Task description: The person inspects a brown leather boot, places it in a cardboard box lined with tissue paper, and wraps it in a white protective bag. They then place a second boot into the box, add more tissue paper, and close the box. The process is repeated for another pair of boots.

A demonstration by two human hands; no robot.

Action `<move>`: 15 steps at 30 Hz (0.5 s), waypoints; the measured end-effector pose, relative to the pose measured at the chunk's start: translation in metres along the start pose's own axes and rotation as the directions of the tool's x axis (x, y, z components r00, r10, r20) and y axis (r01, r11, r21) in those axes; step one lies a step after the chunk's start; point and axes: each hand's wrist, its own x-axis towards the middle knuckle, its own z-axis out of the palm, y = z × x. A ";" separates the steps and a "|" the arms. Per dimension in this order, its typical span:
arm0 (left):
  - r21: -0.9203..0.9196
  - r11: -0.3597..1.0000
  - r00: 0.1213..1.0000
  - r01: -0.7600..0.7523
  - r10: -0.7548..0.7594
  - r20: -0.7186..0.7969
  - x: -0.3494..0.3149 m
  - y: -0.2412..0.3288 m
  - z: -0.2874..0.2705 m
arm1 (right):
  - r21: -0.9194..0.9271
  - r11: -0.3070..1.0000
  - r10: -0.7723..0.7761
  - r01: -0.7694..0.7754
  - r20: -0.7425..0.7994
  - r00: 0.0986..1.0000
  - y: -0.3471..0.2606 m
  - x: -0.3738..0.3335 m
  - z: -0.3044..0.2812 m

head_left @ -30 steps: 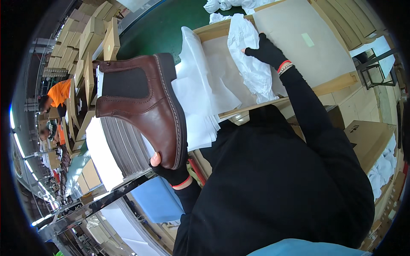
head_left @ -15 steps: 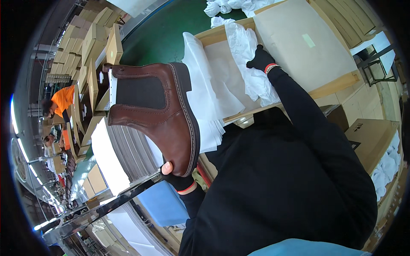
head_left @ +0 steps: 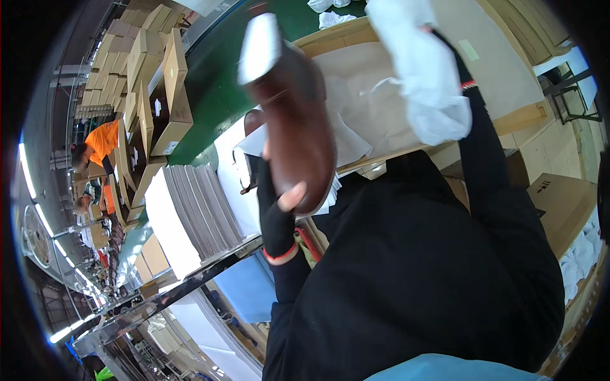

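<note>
A brown leather ankle boot (head_left: 298, 127) is held up with its toe toward me and its white-filled top pointing away, slightly blurred. Wrapped around the toe end is my left hand (head_left: 286, 206) in a black glove with bare fingertips. My right hand (head_left: 441, 47), gloved likewise, grips a long bundle of white tissue paper (head_left: 422, 82) that hides part of its fingers. That bundle hangs over an open cardboard box (head_left: 337, 35) lined with brown paper (head_left: 356, 79). Behind the held boot, part of another brown boot (head_left: 253, 120) shows next to white paper.
A tall stack of thin sheets (head_left: 200, 213) stands at the left of the bench. Cardboard boxes (head_left: 171, 114) are piled at the far left, near a person in orange (head_left: 101, 143). Another carton (head_left: 562, 206) with white wrapped bundles stands at my right.
The boot has swung from a side-on pose to toe-toward-me, its top now farther away. My right hand has lifted the tissue paper bundle up from the box. The other boot has become visible.
</note>
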 end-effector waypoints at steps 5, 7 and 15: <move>0.231 0.964 0.982 -0.129 0.091 0.168 0.064 -0.028 0.035 | 0.045 0.997 -0.056 0.066 -0.186 0.981 -0.032 -0.030 -0.025; 0.378 0.912 0.978 -0.158 0.093 0.184 0.086 -0.040 0.047 | 0.047 0.997 -0.051 0.063 -0.222 0.974 -0.030 -0.033 -0.026; 0.947 0.305 0.987 -0.098 0.154 0.052 0.109 -0.073 0.088 | 0.053 0.999 0.002 0.011 -0.245 0.969 -0.021 -0.031 -0.019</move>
